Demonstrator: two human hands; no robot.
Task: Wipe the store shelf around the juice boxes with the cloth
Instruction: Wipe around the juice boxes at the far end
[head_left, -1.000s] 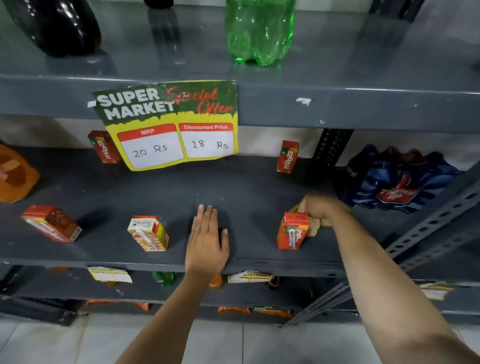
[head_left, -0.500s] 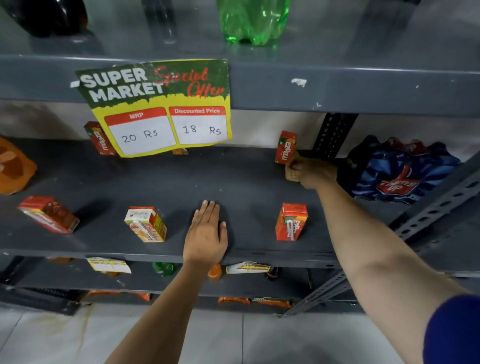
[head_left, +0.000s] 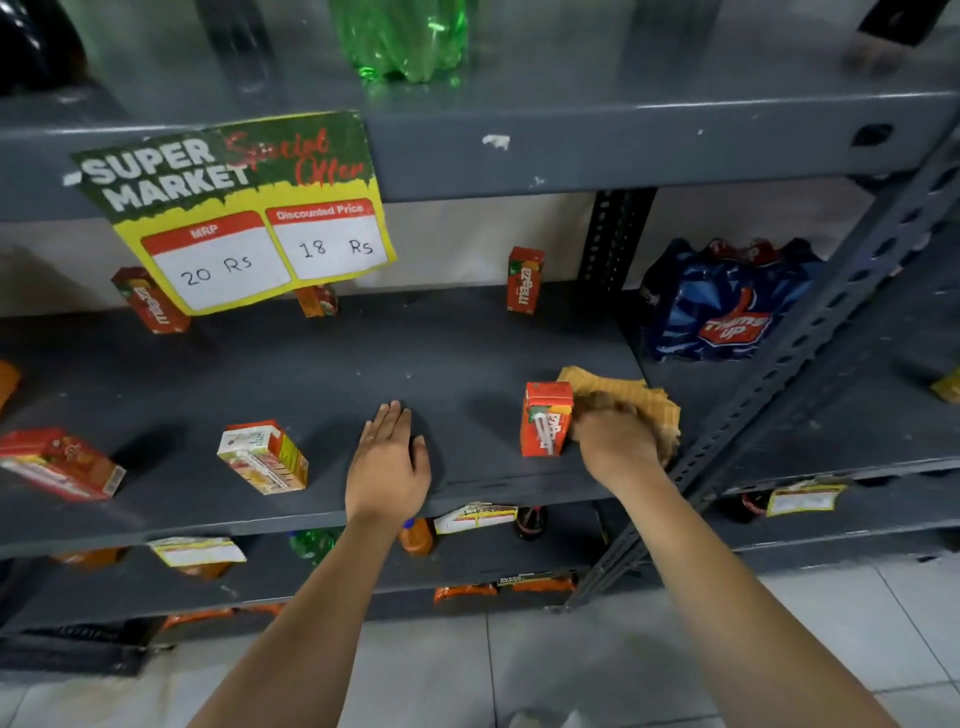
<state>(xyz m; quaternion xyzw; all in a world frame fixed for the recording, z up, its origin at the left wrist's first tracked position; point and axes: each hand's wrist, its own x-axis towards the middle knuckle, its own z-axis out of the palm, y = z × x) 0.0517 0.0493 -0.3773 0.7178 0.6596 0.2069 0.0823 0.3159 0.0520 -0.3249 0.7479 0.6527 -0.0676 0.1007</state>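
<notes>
The dark grey middle shelf (head_left: 322, 374) carries several small red and orange juice boxes. One juice box (head_left: 544, 418) stands near the front right. My right hand (head_left: 618, 441) presses a tan cloth (head_left: 631, 397) onto the shelf just right of that box, touching it. My left hand (head_left: 387, 462) lies flat, fingers together, near the front edge at the middle. More boxes stand at the front centre-left (head_left: 264, 457), front left (head_left: 60, 464), back right (head_left: 525, 280), back middle (head_left: 316, 300) and back left (head_left: 150, 301).
A green and yellow price sign (head_left: 234, 208) hangs from the upper shelf and covers part of the back row. A blue soda pack (head_left: 727, 301) sits beyond a slanted metal upright (head_left: 810, 332). A green bottle (head_left: 405, 36) stands on the upper shelf. Lower shelves hold bottles and labels.
My right hand with the cloth came from beside the back right juice box forward to the front right box. My left hand stayed flat in place.
</notes>
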